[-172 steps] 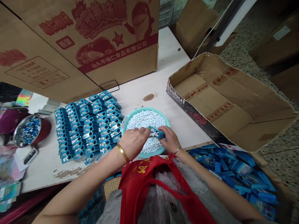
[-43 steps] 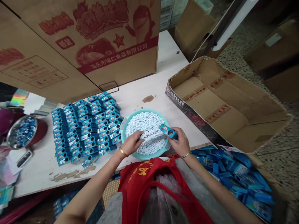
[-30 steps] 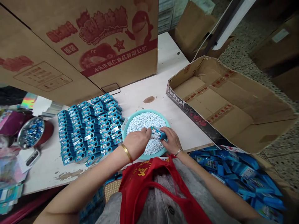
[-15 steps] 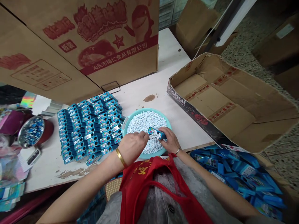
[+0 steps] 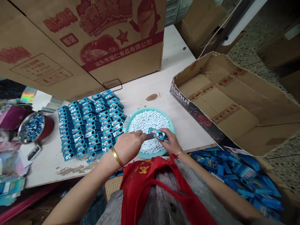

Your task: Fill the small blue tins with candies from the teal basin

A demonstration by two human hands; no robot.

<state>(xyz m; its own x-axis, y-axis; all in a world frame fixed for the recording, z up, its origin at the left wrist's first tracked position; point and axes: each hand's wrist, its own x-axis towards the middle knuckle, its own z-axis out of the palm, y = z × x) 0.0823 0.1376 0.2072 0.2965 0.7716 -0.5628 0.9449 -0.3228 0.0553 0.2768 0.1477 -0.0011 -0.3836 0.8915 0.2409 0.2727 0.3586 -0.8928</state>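
Note:
My left hand (image 5: 130, 144), with a gold bangle at the wrist, is closed on the handle of a small dark grey scoop (image 5: 150, 136). The scoop's far end touches or lies just over the top of a small blue candy box (image 5: 161, 134), near its round hole. My right hand (image 5: 172, 142) grips that box by its right end, thumb below and fingers above. Both hands are over a turquoise basin (image 5: 172, 124) of small white candies (image 5: 150, 118). To the left stand rows of similar blue boxes (image 5: 92, 125), some with white candies on top.
A big printed carton (image 5: 136, 65) stands behind the rows. At right is an open cardboard tray (image 5: 194, 109), with a heap of blue boxes (image 5: 241, 175) below it. A metal pot (image 5: 47, 128) of shiny blue pieces and a scale (image 5: 34, 153) are at left.
My left hand has shifted slightly left and down, and the scoop in it now shows clearly. Loose white candies on the held box's top are gone, leaving its hole visible. The view has shifted slightly.

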